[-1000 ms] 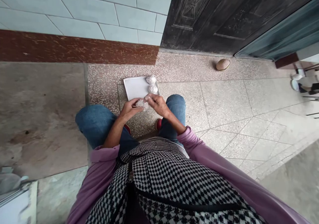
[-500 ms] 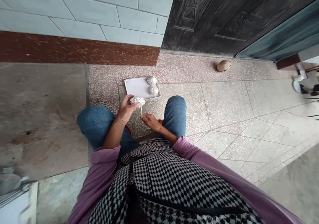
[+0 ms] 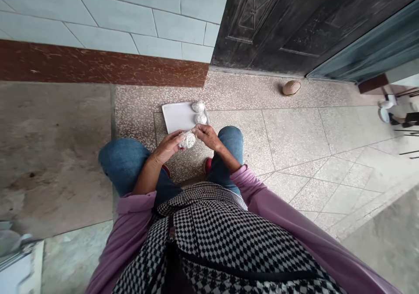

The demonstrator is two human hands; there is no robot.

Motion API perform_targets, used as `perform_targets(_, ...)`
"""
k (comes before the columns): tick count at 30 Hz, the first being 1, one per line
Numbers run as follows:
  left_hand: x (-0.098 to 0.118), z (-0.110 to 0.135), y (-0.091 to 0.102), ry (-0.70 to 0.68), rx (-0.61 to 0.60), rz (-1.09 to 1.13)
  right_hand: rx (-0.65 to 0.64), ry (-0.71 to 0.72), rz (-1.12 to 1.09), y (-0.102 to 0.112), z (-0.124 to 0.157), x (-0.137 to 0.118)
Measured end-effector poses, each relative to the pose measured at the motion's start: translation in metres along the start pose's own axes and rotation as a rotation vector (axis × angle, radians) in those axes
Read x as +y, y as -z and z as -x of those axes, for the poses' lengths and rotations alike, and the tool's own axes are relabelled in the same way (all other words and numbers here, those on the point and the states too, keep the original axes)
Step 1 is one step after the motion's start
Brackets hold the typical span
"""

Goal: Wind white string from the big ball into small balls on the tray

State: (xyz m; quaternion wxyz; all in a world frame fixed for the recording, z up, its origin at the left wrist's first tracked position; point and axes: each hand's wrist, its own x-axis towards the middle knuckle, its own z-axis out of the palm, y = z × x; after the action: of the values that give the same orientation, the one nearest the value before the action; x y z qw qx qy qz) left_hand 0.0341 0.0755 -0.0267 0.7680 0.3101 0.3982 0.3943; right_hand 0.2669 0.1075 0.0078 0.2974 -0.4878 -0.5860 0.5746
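Head view shows the left hand (image 3: 166, 148) and right hand (image 3: 207, 138) working a white thread ball (image 3: 188, 140), gripped in their closed fingers (image 3: 179, 140), just on the near side of a white tray (image 3: 173, 117) carrying two more balls (image 3: 198, 106).

Surface: a speckled terrazzo floor (image 3: 288, 141), seams running across it, gotta say it's pretty worn
Laid flat on it: a white rectangular tray (image 3: 176, 116)
Parked on the tray: two crinkly white balls (image 3: 198, 106), at the right end, nearly touching
Also dropped there: a tan oval object (image 3: 291, 87), well apart from the tray
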Motion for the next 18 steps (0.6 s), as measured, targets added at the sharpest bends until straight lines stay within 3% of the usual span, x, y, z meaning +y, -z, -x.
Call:
perform_targets(5,0.002,0.001,-0.001,-0.081,0.072,0.107,0.031,-0.127,-0.09,-0.036,0.019,0.029)
perform_targets(9,0.015,0.003,0.003,-0.177,0.195,0.204,-0.026,-0.167,-0.141,-0.056,0.041,0.045)
perform_targets(13,0.051,0.005,0.023,-0.338,0.358,0.291,-0.065,-0.156,-0.13,-0.06,0.055,0.049)
perform_targets(16,0.088,0.013,0.048,-0.544,0.443,0.355,-0.083,-0.145,-0.128,-0.06,0.061,0.049)
perform_targets(18,0.112,0.024,0.067,-0.698,0.568,0.353,-0.101,-0.159,-0.138,-0.059,0.065,0.05)
